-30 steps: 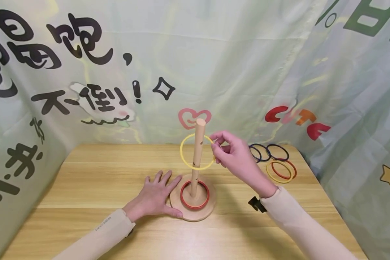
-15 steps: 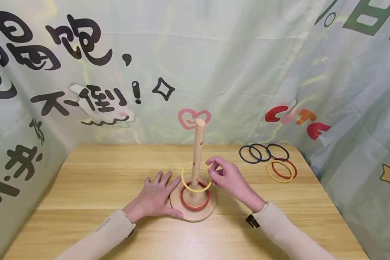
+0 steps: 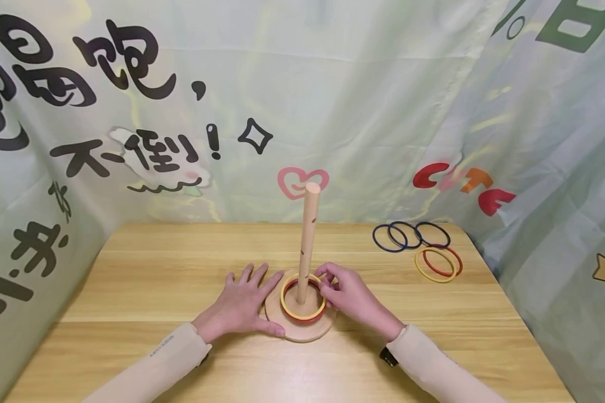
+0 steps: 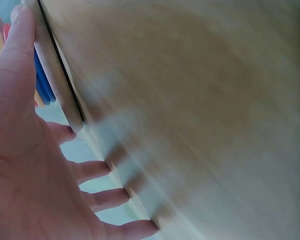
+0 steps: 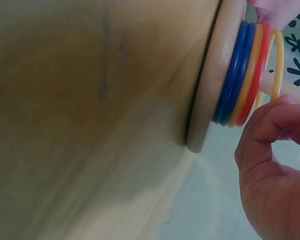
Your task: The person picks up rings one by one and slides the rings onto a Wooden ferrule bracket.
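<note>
Yellow ring (image 5: 280,60) pinched w/ R hand (image 3: 354,298); L hand (image 3: 241,308) spread; stacked blue rings (image 5: 233,75): wrist cams only.

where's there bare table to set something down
Bare table lies left of the left hand, behind the wooden base, between the sleeves in front, and right of the right sleeve, nearer than the loose rings. Crowded: around the base, where the left hand rests and the right hand pinches a yellow ring, and among the loose rings.

Stacked blue rings (image 5: 231,75) hidden from above
</note>
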A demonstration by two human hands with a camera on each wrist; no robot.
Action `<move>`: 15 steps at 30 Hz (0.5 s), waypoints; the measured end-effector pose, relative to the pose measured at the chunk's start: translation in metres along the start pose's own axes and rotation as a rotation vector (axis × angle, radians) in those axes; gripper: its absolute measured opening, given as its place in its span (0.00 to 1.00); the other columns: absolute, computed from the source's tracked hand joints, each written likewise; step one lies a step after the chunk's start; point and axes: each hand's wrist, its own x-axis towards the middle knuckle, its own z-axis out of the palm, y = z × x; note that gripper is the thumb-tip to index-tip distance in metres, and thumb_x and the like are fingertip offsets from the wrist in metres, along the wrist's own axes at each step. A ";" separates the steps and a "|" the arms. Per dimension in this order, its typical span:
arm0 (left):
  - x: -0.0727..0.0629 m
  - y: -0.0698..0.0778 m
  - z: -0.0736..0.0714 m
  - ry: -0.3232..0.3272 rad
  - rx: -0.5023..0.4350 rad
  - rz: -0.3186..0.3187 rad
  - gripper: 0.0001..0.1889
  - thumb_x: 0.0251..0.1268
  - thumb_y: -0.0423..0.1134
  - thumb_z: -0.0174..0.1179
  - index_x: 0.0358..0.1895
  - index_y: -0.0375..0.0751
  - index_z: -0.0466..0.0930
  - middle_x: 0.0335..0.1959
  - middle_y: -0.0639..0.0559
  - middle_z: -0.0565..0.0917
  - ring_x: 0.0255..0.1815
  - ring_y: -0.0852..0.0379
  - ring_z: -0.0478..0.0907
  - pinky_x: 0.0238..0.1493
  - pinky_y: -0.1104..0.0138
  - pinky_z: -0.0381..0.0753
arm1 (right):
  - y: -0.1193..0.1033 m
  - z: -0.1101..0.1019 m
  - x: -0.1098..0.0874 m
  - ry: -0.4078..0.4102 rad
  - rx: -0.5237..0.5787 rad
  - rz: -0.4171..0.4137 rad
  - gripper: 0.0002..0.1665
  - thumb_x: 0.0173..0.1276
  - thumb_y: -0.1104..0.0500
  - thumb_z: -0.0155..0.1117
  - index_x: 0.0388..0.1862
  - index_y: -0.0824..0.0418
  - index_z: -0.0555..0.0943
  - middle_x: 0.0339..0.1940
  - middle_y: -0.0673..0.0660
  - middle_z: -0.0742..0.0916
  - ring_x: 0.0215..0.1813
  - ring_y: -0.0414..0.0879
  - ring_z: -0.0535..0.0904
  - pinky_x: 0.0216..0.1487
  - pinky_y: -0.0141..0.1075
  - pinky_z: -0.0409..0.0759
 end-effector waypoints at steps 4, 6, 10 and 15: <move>0.001 0.002 -0.004 -0.021 -0.001 -0.008 0.69 0.46 0.87 0.67 0.88 0.49 0.61 0.83 0.28 0.62 0.79 0.18 0.59 0.62 0.20 0.63 | 0.002 0.002 0.000 -0.001 -0.030 -0.006 0.11 0.75 0.73 0.61 0.52 0.66 0.83 0.30 0.53 0.80 0.24 0.44 0.80 0.21 0.33 0.77; 0.001 0.003 -0.005 -0.032 0.003 -0.012 0.69 0.46 0.87 0.67 0.89 0.49 0.60 0.83 0.28 0.61 0.79 0.18 0.59 0.63 0.20 0.63 | 0.003 0.002 -0.001 -0.004 -0.050 -0.007 0.11 0.75 0.73 0.62 0.52 0.67 0.83 0.30 0.53 0.80 0.24 0.43 0.80 0.21 0.33 0.78; 0.001 0.002 -0.005 -0.031 0.004 -0.011 0.69 0.46 0.88 0.67 0.89 0.49 0.60 0.83 0.27 0.61 0.79 0.18 0.59 0.62 0.20 0.63 | 0.003 0.003 -0.002 -0.004 -0.068 0.008 0.11 0.74 0.73 0.63 0.53 0.68 0.84 0.28 0.52 0.80 0.24 0.41 0.80 0.21 0.32 0.78; 0.000 0.001 -0.003 -0.006 0.001 0.003 0.70 0.46 0.88 0.66 0.88 0.47 0.61 0.83 0.27 0.62 0.79 0.17 0.59 0.61 0.19 0.63 | 0.004 -0.003 -0.005 0.036 -0.056 0.054 0.12 0.75 0.71 0.64 0.54 0.67 0.84 0.30 0.52 0.80 0.25 0.44 0.81 0.23 0.32 0.77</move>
